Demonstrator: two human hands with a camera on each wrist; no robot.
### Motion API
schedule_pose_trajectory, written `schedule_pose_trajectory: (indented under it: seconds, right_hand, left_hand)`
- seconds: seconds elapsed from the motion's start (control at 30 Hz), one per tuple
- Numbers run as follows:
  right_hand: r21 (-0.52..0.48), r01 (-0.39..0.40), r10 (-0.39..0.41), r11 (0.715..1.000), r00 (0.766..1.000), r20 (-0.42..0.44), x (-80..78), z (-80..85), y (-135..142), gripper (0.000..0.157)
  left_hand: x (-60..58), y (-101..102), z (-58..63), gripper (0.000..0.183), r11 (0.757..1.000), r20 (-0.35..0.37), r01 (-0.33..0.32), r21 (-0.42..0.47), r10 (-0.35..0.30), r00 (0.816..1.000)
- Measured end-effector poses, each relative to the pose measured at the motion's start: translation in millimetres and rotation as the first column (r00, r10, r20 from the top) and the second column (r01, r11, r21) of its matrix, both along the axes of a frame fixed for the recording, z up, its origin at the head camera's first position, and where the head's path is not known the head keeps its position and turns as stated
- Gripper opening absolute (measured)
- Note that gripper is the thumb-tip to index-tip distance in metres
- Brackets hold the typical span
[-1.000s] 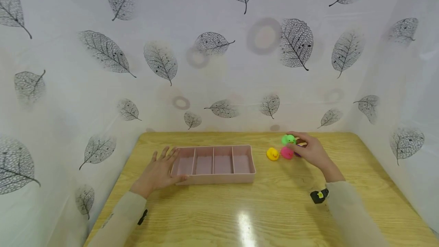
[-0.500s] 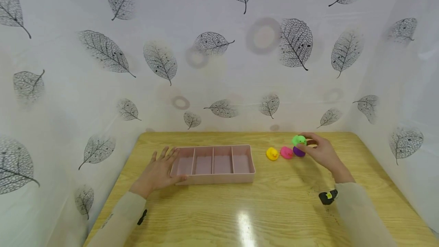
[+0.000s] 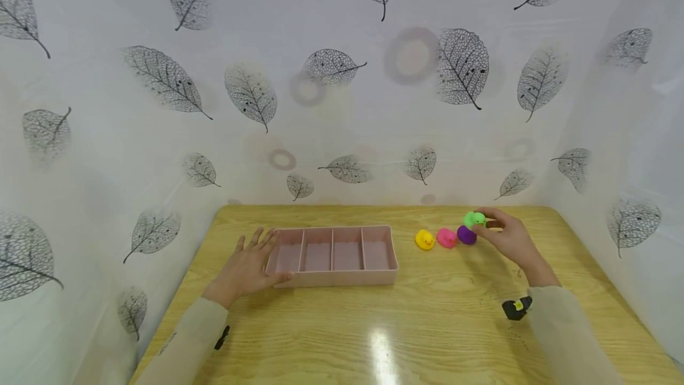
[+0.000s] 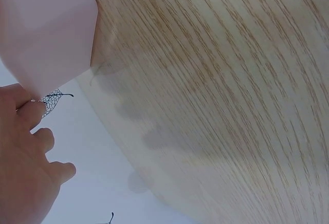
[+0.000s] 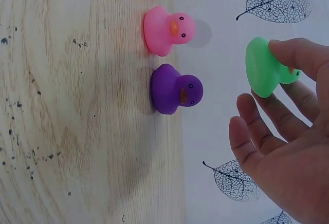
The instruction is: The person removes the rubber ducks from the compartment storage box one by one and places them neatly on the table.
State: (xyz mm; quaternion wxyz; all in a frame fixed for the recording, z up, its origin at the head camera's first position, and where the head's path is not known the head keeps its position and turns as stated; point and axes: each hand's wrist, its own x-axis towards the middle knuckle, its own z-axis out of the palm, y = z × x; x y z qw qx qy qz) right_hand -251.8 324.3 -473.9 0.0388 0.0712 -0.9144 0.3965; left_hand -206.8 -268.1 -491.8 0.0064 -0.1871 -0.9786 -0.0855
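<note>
Between the thumb and fingers of my right hand point(image 3: 510, 245) a green rubber duck point(image 3: 472, 219) is pinched, held above the table. Just below it stands a purple rubber duck point(image 5: 167, 89). To the left of that, a pink rubber duck point(image 3: 446, 238) and a yellow rubber duck point(image 3: 424, 240) complete a short row; the right wrist view cuts off the yellow one. My left hand point(image 3: 248, 271) rests at the left end of a pink tray point(image 3: 336, 278) with several compartments, fingers spread and thumb along its front wall. In the left wrist view some fingertips touch the tray's corner.
The light wooden table point(image 3: 320, 331) has its back edge against a white curtain point(image 3: 342, 123) printed with leaves, which also hangs at both sides. Dark specks mark the wood near the right forearm.
My right hand has moved right with the green duck, from above the pink duck to above the purple one, which has come into full view. The left hand and tray stay put.
</note>
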Motion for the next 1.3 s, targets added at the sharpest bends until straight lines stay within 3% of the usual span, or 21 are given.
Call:
schedule_pose_trajectory:
  seconds: [0.93,1.3]
  right_hand:
    - [-0.008,0.074,-0.073,0.997,0.995,0.066,-2.7,-18.2,27,0.061]
    - [0.004,0.106,-0.106,0.994,0.994,0.037,-7.3,-34.0,33,0.059]
  left_hand:
    - [-0.8,1,2.7,0.105,1.0,0.019,-0.005,-0.003,0.005,1.0]
    - [0.6,1,0.2,0.105,1.0,0.001,-0.003,0.013,0.003,1.0]
